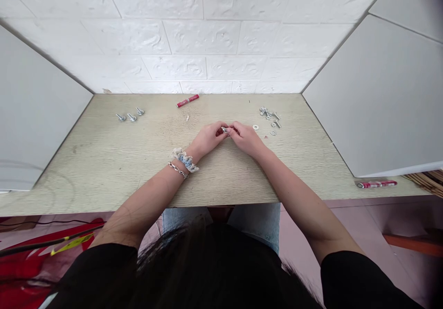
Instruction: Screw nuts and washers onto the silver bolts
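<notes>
My left hand and my right hand meet at the middle of the pale wooden table. Both pinch a small silver bolt between their fingertips, just above the tabletop. My left wrist wears a frilly scrunchie and a chain bracelet. Right of my right hand lies a loose washer, another washer, and a small heap of bolts and nuts.
Three assembled bolts lie in a row at the far left. A red pen-like stick lies by the back wall, another at the front right edge. White panels stand at both sides.
</notes>
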The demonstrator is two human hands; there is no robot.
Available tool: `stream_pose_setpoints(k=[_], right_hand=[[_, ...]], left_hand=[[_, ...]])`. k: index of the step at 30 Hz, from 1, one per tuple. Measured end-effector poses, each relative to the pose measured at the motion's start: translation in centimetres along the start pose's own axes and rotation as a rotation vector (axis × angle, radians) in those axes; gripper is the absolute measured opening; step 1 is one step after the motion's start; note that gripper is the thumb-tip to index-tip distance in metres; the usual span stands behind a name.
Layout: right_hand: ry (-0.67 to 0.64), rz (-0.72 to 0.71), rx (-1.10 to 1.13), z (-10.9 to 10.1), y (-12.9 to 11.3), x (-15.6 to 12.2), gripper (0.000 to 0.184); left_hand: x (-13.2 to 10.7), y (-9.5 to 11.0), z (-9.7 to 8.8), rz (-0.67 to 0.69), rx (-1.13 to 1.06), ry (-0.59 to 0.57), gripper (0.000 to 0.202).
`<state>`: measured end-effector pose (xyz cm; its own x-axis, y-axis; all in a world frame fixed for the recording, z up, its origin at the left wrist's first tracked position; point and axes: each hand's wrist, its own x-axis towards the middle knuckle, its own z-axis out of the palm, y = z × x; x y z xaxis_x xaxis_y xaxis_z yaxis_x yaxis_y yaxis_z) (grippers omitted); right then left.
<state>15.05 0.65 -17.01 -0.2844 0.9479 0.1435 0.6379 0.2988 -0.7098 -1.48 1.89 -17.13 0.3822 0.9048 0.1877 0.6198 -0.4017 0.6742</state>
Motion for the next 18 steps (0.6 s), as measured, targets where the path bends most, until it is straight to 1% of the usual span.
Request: stream_pose_setpoints(k=[18], right_hand=[[0.003,0.000,-0.027,0.03,0.05,0.09,0.028]], left_hand=[[-0.03,0.13,-0.10,-0.007,0.002,-0.024,0.025]])
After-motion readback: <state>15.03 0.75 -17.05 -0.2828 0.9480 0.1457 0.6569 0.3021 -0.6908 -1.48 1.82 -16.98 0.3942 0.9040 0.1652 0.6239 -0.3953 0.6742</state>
